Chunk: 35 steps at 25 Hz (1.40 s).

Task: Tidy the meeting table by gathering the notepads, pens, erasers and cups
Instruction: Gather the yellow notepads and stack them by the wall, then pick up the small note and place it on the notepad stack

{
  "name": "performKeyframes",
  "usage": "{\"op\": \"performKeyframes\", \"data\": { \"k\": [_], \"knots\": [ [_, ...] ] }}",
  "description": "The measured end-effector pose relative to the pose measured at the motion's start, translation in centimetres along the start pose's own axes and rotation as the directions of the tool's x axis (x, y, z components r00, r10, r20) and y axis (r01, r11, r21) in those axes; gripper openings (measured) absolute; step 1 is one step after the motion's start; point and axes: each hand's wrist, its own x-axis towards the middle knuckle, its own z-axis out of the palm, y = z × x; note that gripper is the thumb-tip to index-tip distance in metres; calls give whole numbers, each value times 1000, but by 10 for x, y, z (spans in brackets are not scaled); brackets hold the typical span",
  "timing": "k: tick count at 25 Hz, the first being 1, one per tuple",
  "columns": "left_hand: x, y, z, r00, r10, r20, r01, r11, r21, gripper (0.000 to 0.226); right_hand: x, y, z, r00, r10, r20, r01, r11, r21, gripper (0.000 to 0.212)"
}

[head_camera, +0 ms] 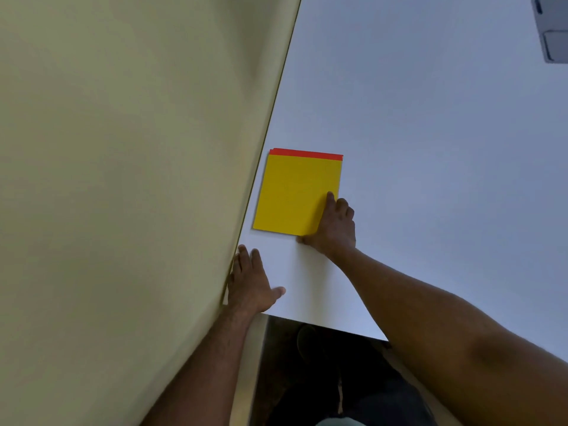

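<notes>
— Notepad (295, 193) first? It lies flat on the table (430, 149), close to the wall (123, 149) and just beyond both hands.

— Yes. Right hand (333, 224) is on its near right corner: one finger lies out on the yellow cover, the rest are curled at the pad's edge, thumb at the bottom edge. Looks like a pinch forming — I can't tell whether the pad is truly gripped yet.

— And the left hand (250, 279)?

— Fingers straight, palm down on the table beside the wall, holding nothing.

— How will the pad handle?

— Light, I'd judge, and thin, so it may flex if lifted by one corner. The cover could slide on that smooth top. Better to drag it to the near edge, then take it along a side with thumb above and fingers beneath.

— Anything else?

— A grey device (553, 29) at the far right, well apart.
</notes>
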Motion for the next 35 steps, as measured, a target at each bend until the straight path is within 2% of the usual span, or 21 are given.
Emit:
{"op": "performKeyframes", "data": {
  "k": [5,8,9,11,13,14,16,18,20,27,35],
  "knots": [
    [-4,6,-8,999,-18,32,16,999,42,116,-3,4,-2,1000,-19,-11,19,999,48,122],
    [-7,21,-16,996,-62,67,52,989,139,112,-8,12,-11,997,-60,45,51,982,181,126],
    [-12,34,-18,994,-85,61,75,984,161,108,-14,20,-15,997,-70,42,59,971,232,124],
    [-21,68,-20,996,-77,-41,83,979,188,98,-27,43,-28,999,-40,30,30,958,286,114],
    [-27,104,-20,978,39,-203,6,977,215,79,-32,68,-41,1000,-6,25,0,968,251,102],
    [-28,128,-22,961,126,-247,-77,977,198,70,-33,85,-49,1000,5,13,-8,973,230,96],
    [-22,176,-29,928,269,-258,-236,960,151,63,-30,117,-72,999,37,-30,-30,978,206,86],
    [-6,213,-40,910,327,-254,-313,945,96,64,-20,137,-97,996,54,-71,-41,982,183,79],
    [14,261,-56,889,396,-231,-394,917,55,68,0,165,-127,991,67,-118,-42,978,204,73],
    [109,392,-125,849,452,-275,-460,887,38,68,96,232,-206,978,92,-187,-53,978,204,69],
    [257,477,-174,887,440,-140,-417,894,165,70,241,270,-276,975,53,-216,-19,987,156,69]
  ]
}}
